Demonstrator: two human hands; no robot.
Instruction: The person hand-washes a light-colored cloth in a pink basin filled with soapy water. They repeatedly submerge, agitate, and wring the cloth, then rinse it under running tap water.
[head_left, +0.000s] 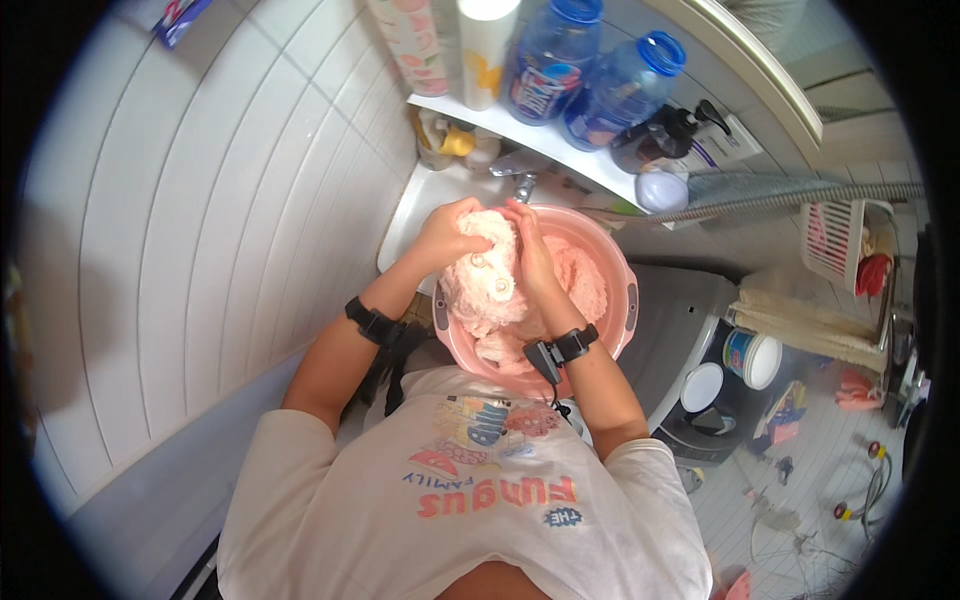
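Observation:
My left hand (450, 238) grips a bunched piece of wet, fluffy pale pink cloth (480, 289) that bears round buttons, its thumb lying across the top. Against the right side of this bunch rests my right hand (534, 251), fingers extended and close together; whether it grips any cloth is hard to tell. Both hands are over a pink plastic basin (621, 330), and more pink fluffy cloth (585, 281) lies inside it. A black strap with a device is on each wrist.
Behind the basin are a white sink (405, 217) and a metal faucet (524, 187). A white shelf (540, 139) above holds blue plastic bottles (551, 67) and a black pump bottle (660, 135). A grey washing machine (667, 322) stands at right, near an open white tub (761, 361). Tiled wall at left.

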